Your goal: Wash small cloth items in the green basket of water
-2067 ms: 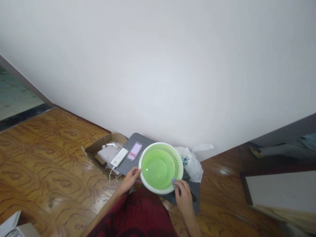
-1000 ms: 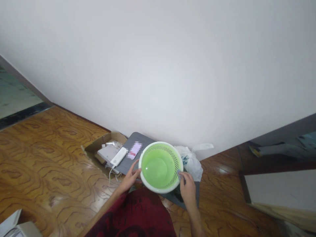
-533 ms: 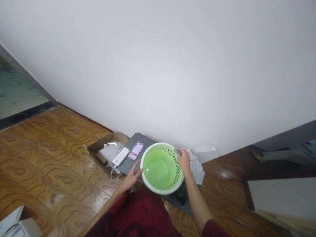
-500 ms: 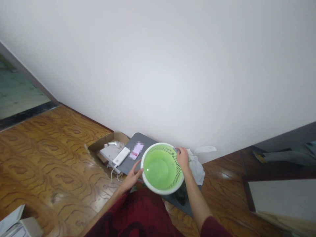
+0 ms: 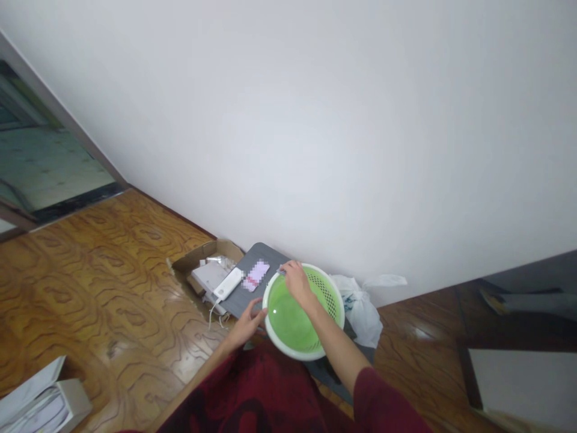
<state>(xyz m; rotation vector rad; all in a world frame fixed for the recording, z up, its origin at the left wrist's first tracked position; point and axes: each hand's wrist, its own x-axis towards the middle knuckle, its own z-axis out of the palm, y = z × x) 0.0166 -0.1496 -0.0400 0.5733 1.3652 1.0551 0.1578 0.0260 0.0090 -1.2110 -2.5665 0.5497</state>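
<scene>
A round green strainer basket (image 5: pixel 295 354) with a white rim and a perforated side rests on a low grey table. My left hand (image 5: pixel 247 323) grips its left rim, thumb on top and fingers outside. My right hand (image 5: pixel 297 281) reaches across the basket to the far left rim. Its fingers pinch a small greyish cloth (image 5: pixel 282 271) against that rim; most of the cloth is hidden by the fingers. The right forearm covers part of the green inside.
On the grey table (image 5: pixel 253 252) lie a phone (image 5: pixel 256 275) and a white corded device (image 5: pixel 228 284). A cardboard box (image 5: pixel 184 264) stands on the left, a white plastic bag (image 5: pixel 366 316) on the right. The wall (image 5: pixel 315 132) rises behind. An opened box (image 5: pixel 74 402) sits lower left.
My right hand has moved left along the far rim with the cloth, from the right side to the far left. My left hand stays on the rim. The view has shifted slightly.
</scene>
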